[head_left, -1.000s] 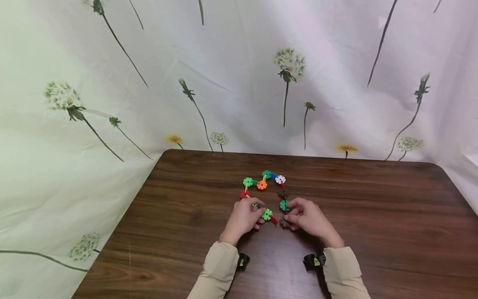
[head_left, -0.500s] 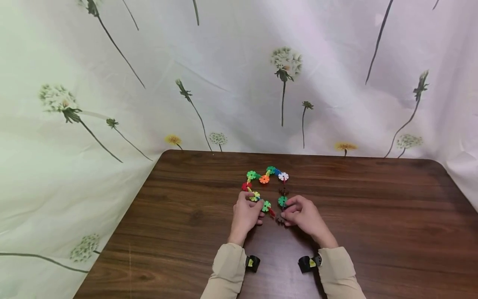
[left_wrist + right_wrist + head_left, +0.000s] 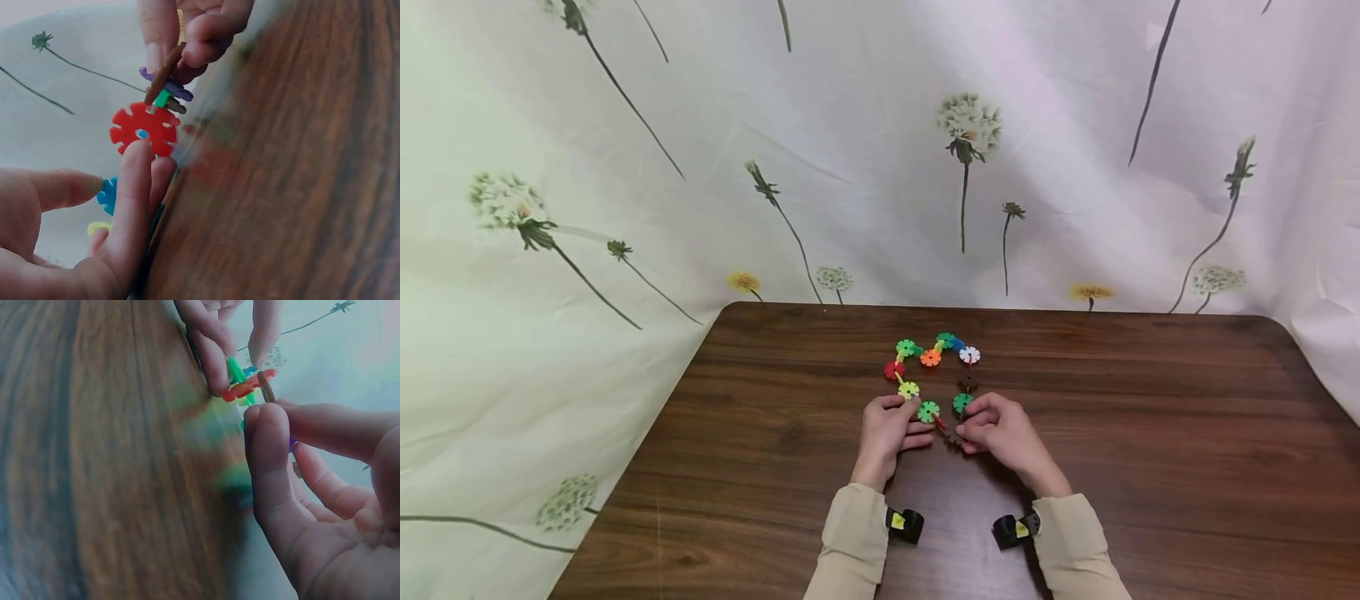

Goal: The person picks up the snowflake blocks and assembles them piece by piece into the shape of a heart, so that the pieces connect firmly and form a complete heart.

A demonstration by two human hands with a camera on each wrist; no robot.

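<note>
A chain of notched plastic snowflake discs (image 3: pixel 930 358) curves over the table in a heart-like outline. My left hand (image 3: pixel 885 433) pinches its left side by a blue disc (image 3: pixel 108 195), while a finger touches the red disc (image 3: pixel 147 131) beyond. Facing it, my right hand (image 3: pixel 1013 439) grips the other end near a purple disc (image 3: pixel 169 86) and a brown disc (image 3: pixel 265 386). The brown disc meets the red one between the hands; whether their notches interlock I cannot tell. A green disc (image 3: pixel 962 403) sits beside the right fingertips, and a light green disc (image 3: pixel 928 412) beside the left.
The dark wood-grain table (image 3: pixel 1150 433) has rounded far corners. Behind it hangs a white cloth (image 3: pixel 880 167) printed with dandelions. Black straps (image 3: pixel 906 525) are on both wrists, below beige sleeves (image 3: pixel 853 533).
The gap between the red disc and the brown disc has narrowed until they meet. My right hand has shifted slightly left; the left hand's fingers have spread lower along the chain.
</note>
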